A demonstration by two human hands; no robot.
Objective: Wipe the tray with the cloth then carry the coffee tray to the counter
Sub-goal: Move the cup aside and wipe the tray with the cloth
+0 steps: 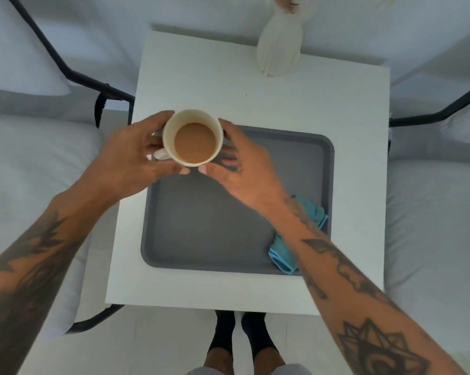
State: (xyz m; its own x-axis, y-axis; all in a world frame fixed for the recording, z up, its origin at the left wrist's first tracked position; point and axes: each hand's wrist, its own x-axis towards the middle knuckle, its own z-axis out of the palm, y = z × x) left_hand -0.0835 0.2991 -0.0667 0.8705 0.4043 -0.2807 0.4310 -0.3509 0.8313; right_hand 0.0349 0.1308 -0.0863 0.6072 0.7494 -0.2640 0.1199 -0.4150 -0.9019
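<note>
While both hands, the left hand [131, 155] and right hand [242, 171], cup the full coffee mug [193, 138] above the grey tray [201, 226], the blue cloth [296, 239] lies beneath the right forearm; any tilt could slop coffee onto it.

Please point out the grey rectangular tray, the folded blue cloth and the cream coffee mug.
grey rectangular tray [201, 226]: head view, bare floor.
folded blue cloth [282, 255]: head view, near folded corner.
cream coffee mug [171, 131]: head view, inner wall.
</note>
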